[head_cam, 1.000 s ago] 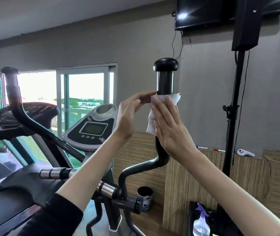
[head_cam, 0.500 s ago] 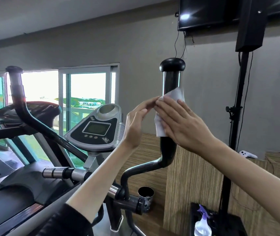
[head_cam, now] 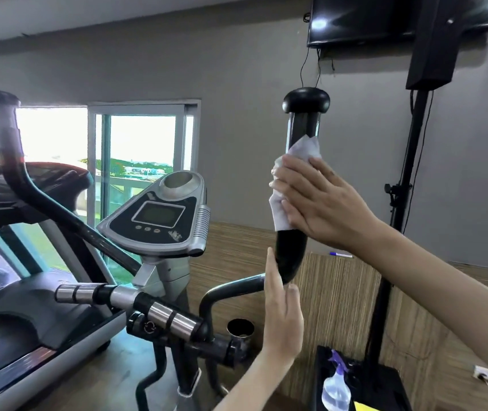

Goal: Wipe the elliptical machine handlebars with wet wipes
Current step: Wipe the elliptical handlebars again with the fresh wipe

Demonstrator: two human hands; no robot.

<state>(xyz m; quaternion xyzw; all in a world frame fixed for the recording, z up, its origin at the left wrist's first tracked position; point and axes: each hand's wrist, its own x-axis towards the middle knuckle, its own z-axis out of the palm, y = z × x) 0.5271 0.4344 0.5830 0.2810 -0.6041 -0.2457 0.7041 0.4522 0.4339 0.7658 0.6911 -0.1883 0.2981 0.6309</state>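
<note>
The elliptical's right handlebar (head_cam: 304, 123) is a black upright bar with a round knob on top. My right hand (head_cam: 319, 203) presses a white wet wipe (head_cam: 305, 151) flat around the bar, fingers spread over it. My left hand (head_cam: 282, 318) is lower, fingers straight and together, its tips touching the bar's bend; it holds nothing. The left handlebar (head_cam: 9, 149) rises at the far left, untouched. The grey console (head_cam: 159, 216) sits between the two bars.
A treadmill (head_cam: 14, 321) stands at the left. A speaker stand pole (head_cam: 397, 221) rises at the right, with a spray bottle (head_cam: 336, 390) on its black base. A metal cup (head_cam: 240, 329) sits on the floor by the wood-panelled wall. A TV (head_cam: 361, 19) hangs above.
My left hand has let go of the wipe and dropped from the bar's upper part to its lower bend. My right hand stays on the wipe, now wrapped closer around the bar.
</note>
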